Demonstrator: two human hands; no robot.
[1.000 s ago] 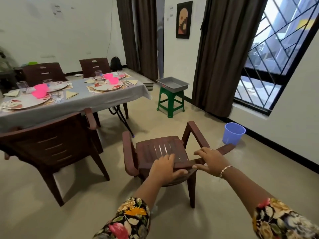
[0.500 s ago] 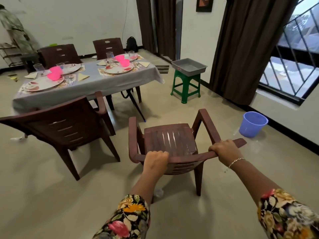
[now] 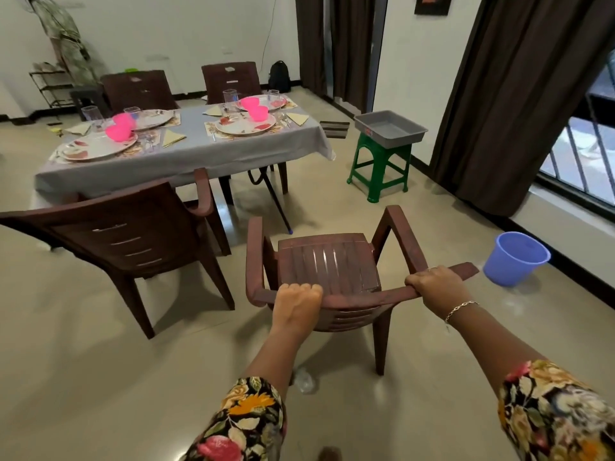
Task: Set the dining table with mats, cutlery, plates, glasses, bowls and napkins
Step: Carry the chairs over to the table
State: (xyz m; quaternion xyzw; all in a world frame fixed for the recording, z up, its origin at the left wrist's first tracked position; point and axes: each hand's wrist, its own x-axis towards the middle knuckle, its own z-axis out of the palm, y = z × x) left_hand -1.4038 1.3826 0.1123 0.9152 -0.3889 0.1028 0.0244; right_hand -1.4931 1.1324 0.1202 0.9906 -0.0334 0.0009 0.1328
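Both hands are holding the top rail of a brown plastic armchair (image 3: 327,264) standing on the tiled floor, its seat facing away towards the table (image 3: 186,161). The left hand (image 3: 298,306) is curling its fingers over the rail near the left end, and the right hand (image 3: 432,287), wearing a thin bracelet (image 3: 461,309) at the wrist, is wrapping round the rail near the right end. Floral sleeves are covering both forearms.

The table is standing well apart from the armchair, towards the back left, under a grey cloth. Four places are lying set on it: patterned plates (image 3: 96,146) are resting on mats (image 3: 213,129), pink bowls (image 3: 118,131) are sitting on the plates, clear glasses (image 3: 90,115) are standing beside them, and folded yellowish napkins (image 3: 171,138) are lying next to the plates. Cutlery (image 3: 284,119) is lying beside the plates, though it is showing too small to tell piece from piece.

A second brown chair (image 3: 126,241) is standing at the near side of the table, just left of the held armchair, and two more are standing at the far side. To the right, a grey tray (image 3: 391,129) is sitting on a green stool (image 3: 379,168), and a blue bucket (image 3: 514,257) is standing on the floor near the window wall.
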